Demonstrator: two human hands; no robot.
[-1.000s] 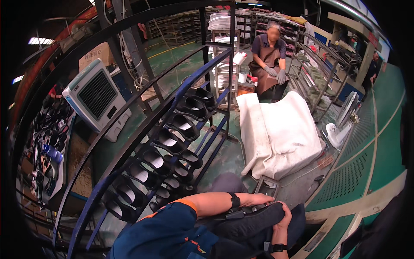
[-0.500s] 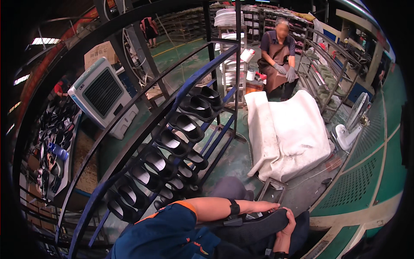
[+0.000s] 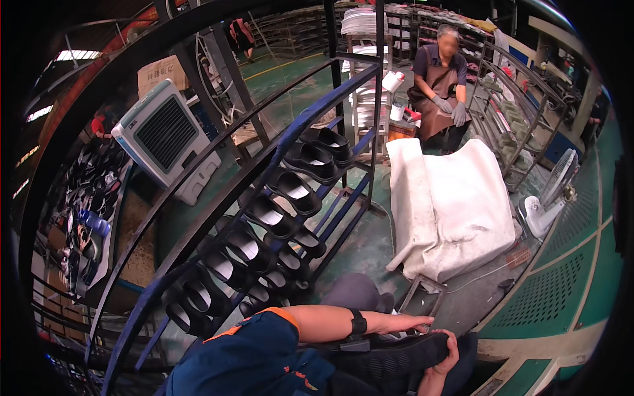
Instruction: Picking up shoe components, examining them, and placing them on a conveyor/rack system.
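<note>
My left arm, with a black band round it, stretches in from the lower left. My left hand [image 3: 417,323] is closed, its fingers drawn together beside the far end of a long dark ribbed piece [image 3: 403,360]. What sits between those fingers is too small to make out. From the right, my right hand [image 3: 450,353] curls round the rounded end of the ribbed piece, whose kind I cannot tell. To the left stands a blue-and-black rack [image 3: 300,125] holding several black shoes [image 3: 290,191] with pale insoles.
A white cloth [image 3: 456,204] drapes over a boxy form ahead. Behind it sits a co-worker [image 3: 439,86] in a brown apron and grey gloves. An air cooler [image 3: 165,138] stands left, a white fan [image 3: 548,198] right, above perforated green panels [image 3: 548,284].
The surroundings have shifted slightly right in the view. My left fingers look straighter than before, and the ribbed piece sits a little lower. My right hand stays round its end.
</note>
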